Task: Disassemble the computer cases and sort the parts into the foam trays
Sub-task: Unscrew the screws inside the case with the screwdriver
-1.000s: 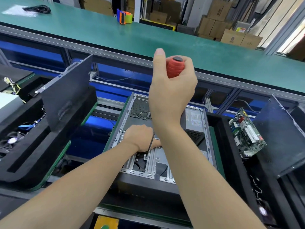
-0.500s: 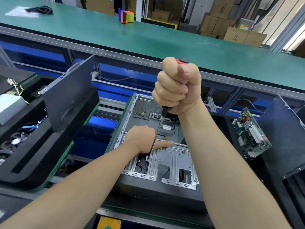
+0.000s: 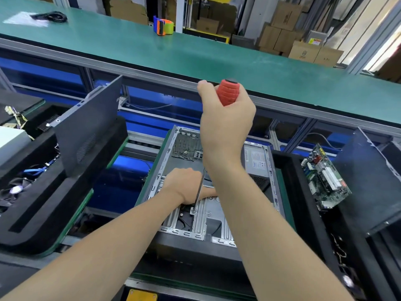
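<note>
Between the left black foam tray (image 3: 32, 213) and the right black foam tray (image 3: 303, 203), near centre, lies the open grey steel computer case (image 3: 156, 174). Its lid is off, showing a ribbed silver drive bracket (image 3: 213, 213) at the near end and a grey power supply box (image 3: 256, 161) far right. The right hand (image 3: 225, 124) is clenched round the red-handled long screwdriver (image 3: 227, 92), whose tip is on the bracket. The left hand (image 3: 186, 185) rests on the bracket beside the shaft. Its fingertips are hidden, so its grip cannot be told.
</note>
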Demonstrator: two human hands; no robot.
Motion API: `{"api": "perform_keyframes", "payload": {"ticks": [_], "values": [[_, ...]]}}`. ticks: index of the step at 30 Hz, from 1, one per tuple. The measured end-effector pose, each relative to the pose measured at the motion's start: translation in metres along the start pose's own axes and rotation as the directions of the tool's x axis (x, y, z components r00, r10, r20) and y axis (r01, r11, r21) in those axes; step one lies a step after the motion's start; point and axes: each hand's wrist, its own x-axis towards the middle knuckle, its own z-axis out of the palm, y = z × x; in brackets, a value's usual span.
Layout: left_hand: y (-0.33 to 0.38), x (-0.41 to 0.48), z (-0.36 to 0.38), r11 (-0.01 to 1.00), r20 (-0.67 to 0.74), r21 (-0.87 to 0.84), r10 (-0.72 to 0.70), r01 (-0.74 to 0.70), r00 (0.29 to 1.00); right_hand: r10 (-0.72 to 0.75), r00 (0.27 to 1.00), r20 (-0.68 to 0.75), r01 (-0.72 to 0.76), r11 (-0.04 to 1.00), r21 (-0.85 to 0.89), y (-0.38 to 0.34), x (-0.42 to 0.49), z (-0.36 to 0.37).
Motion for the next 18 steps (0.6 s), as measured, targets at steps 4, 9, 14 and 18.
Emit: {"api": "perform_keyframes", "payload": {"ticks": [4, 9, 14, 18], "values": [[-0.003, 0.012, 0.013, 0.999, -0.086, 0.029, -0.015, 0.017, 0.996, 0.113, 0.961, 0.254, -0.150, 0.980, 0.131, 0.000, 0.016, 0.001], [-0.007, 0.017, 0.023, 1.000, -0.156, 0.006, -0.021, 0.023, 0.988, 0.002, 0.574, 0.819, -0.414, 0.864, 0.288, 0.012, 0.046, -0.021], [-0.005, 0.015, 0.019, 1.000, -0.116, -0.015, -0.015, 0.013, 0.993, -0.381, 0.072, 0.922, -0.701, 0.638, 0.319, 0.020, 0.046, -0.025], [-0.004, 0.014, 0.018, 1.000, -0.113, -0.005, -0.011, 0.010, 0.994, -0.421, 0.061, 0.905, -0.707, 0.622, 0.337, 0.021, 0.043, -0.030]]}}
